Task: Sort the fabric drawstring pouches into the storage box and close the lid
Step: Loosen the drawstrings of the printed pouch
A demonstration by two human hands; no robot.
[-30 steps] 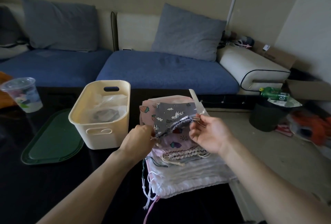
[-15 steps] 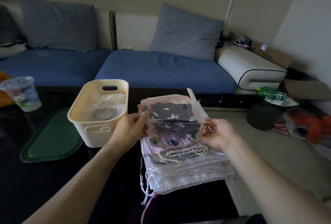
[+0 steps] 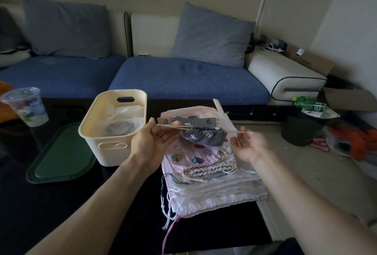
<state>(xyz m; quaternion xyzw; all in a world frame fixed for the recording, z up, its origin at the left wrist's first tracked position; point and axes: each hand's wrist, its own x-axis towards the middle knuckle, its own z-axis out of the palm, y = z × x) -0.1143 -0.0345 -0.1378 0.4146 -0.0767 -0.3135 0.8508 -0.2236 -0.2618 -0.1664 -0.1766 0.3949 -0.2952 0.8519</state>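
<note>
Pouch (image 3: 204,135), grey with white prints, hangs in the air above the stack of pouches (image 3: 212,175) on the dark table (image 3: 61,209); its cords run out to both sides; the left hand (image 3: 152,142) pinches one cord end, the right hand (image 3: 250,145) pinches the other; the cream box (image 3: 114,124) stands open just left, its green lid (image 3: 61,158) lying flat beside it.

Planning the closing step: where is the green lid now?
Head view, left side: the flat dark green plastic lid lies on the black table, just left of the cream storage box.
</note>
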